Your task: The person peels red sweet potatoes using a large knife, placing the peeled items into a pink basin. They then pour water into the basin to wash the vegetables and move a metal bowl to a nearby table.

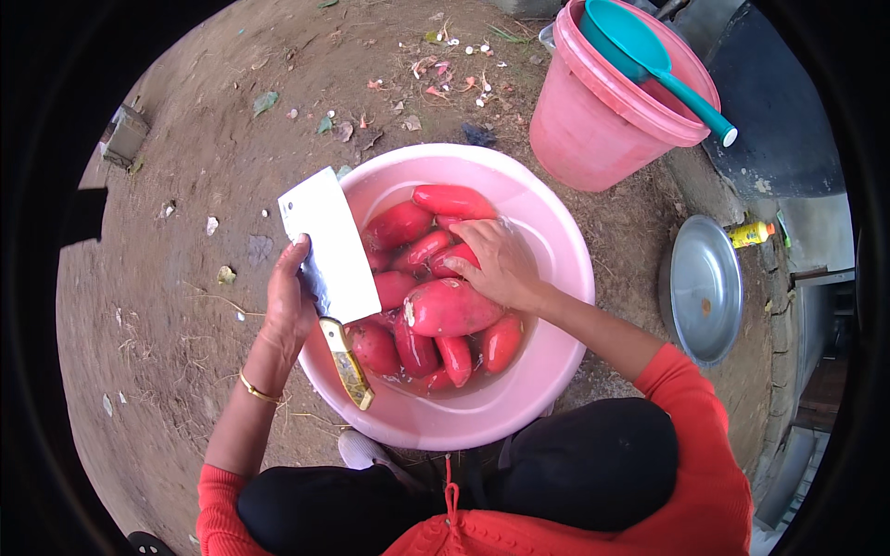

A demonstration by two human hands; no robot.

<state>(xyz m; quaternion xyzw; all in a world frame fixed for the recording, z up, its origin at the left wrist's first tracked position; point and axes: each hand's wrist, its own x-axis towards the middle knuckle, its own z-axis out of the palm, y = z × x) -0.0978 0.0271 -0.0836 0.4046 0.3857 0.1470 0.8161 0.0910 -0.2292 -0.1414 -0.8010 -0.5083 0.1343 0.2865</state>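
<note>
My left hand (288,295) holds a cleaver by its wide metal blade (330,243), thumb flat on the near face. The yellowish patterned handle (348,368) points down over the rim of a pink plastic basin (563,292). Several red radishes lie in cloudy water inside the basin. My right hand (502,267) reaches over them, its thumb and fingers spread on a smaller red radish (445,260). Whether it grips that radish cannot be made out. A large radish (452,307) with a pale scarred end lies just below this hand.
A pink bucket (591,132) with a teal dipper (629,42) in it stands at the upper right. A metal bowl (706,292) and a yellow bottle (751,235) are further right. Leaves and pale scraps (445,76) litter the dirt ground. A concrete block (125,137) sits far left.
</note>
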